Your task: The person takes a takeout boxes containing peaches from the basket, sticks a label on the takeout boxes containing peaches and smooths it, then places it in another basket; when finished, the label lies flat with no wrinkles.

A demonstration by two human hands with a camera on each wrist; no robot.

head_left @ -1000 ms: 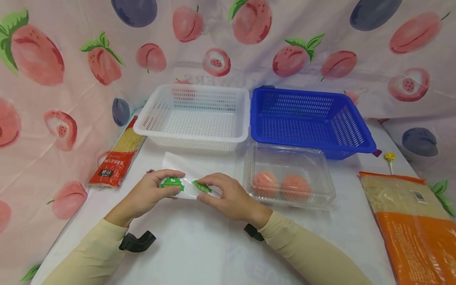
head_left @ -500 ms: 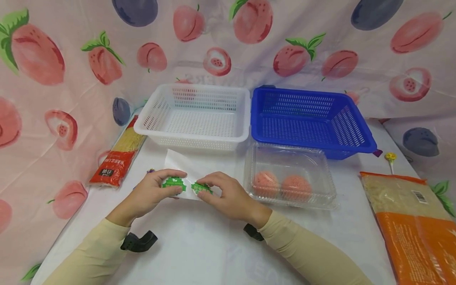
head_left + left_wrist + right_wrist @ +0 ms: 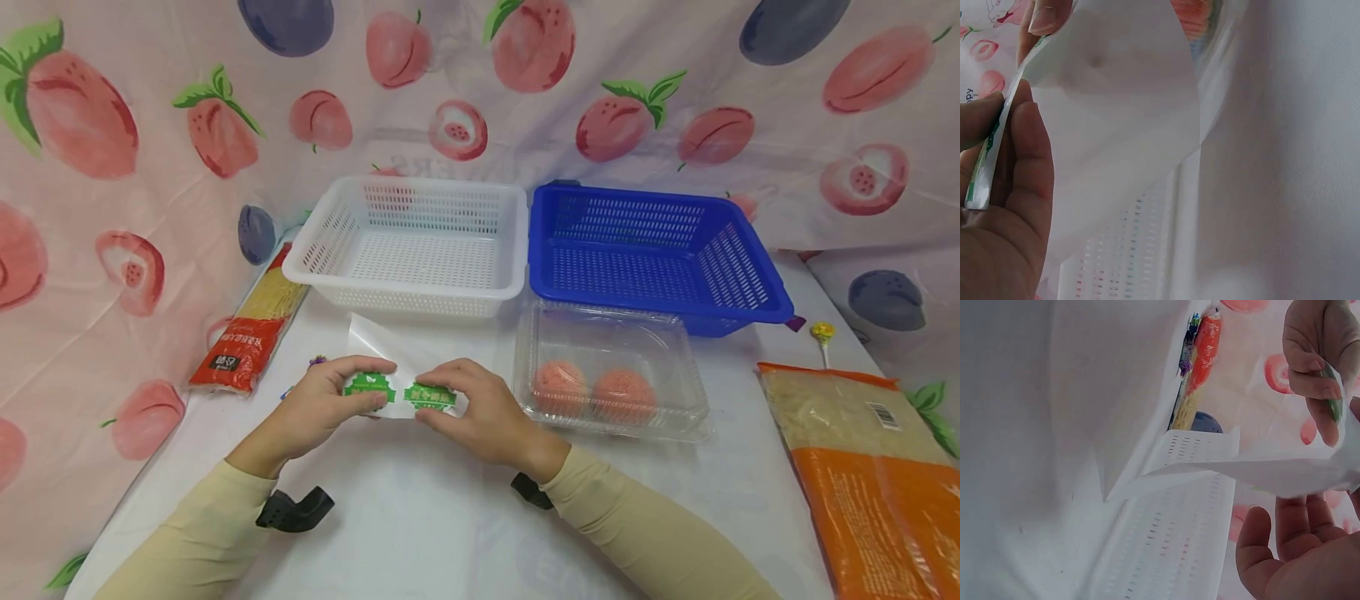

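Note:
A glossy white sheet (image 3: 375, 340) with two green, jagged-edged labels is stretched between both hands. My left hand (image 3: 322, 408) pinches its left side between thumb and fingers, beside the left green label (image 3: 367, 383). At the other side, my right hand (image 3: 483, 412) pinches it by the right green label (image 3: 431, 395). Seen edge-on in the left wrist view, a narrow strip of the sheet (image 3: 997, 137) runs past the left fingers. The sheet's plain back (image 3: 1110, 106) spreads out behind it. In the right wrist view, the sheet (image 3: 1285, 475) slopes between the two hands.
Behind the hands stand a white basket (image 3: 420, 292) and a blue basket (image 3: 660, 304). A clear container (image 3: 675, 367) with two pink balls (image 3: 625, 395) is beside the right hand. Noodle packets lie at left (image 3: 247, 333) and right (image 3: 870, 467), near a yellow lollipop (image 3: 822, 332).
The right label has turned to face the camera, and more of it shows. The right thumb and fingers have shifted slightly on the sheet; the left hand has barely moved.

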